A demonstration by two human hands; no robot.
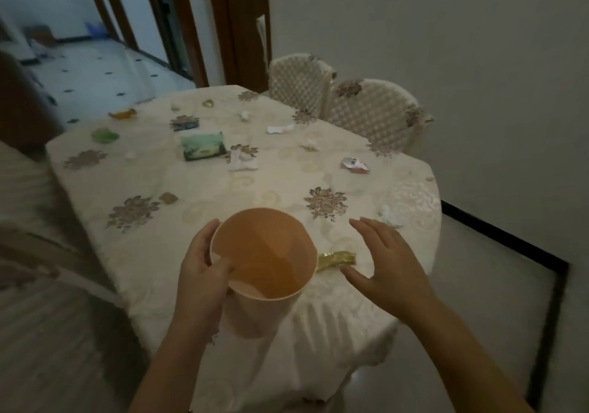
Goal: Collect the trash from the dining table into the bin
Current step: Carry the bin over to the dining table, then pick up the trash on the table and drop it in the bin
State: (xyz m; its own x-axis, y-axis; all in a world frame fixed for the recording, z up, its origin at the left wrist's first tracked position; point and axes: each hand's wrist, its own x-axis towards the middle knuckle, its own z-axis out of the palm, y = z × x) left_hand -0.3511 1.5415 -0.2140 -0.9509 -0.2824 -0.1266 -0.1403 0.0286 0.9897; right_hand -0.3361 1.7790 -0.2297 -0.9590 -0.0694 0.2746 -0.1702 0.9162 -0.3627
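Note:
My left hand (pixel 199 269) grips the rim of a pale pink bin (pixel 264 253), thumb inside it, holding it at the table's near edge. The bin looks empty. My right hand (pixel 382 259) hovers with spread fingers over a gold wrapper (pixel 336 259) lying just right of the bin. Several pieces of trash lie across the dining table (pixel 191 189): a green packet (pixel 204 147), crumpled white tissues (pixel 242 162), a red-and-white wrapper (pixel 354 165), a white wad (pixel 387 214), a green wrapper (pixel 104 135) and an orange wrapper (pixel 122 114).
Two cream patterned chairs (pixel 366 110) stand against the table's far right side. A wall runs along the right. A doorway with dark wooden frames (pixel 229 30) opens at the back left onto a tiled floor.

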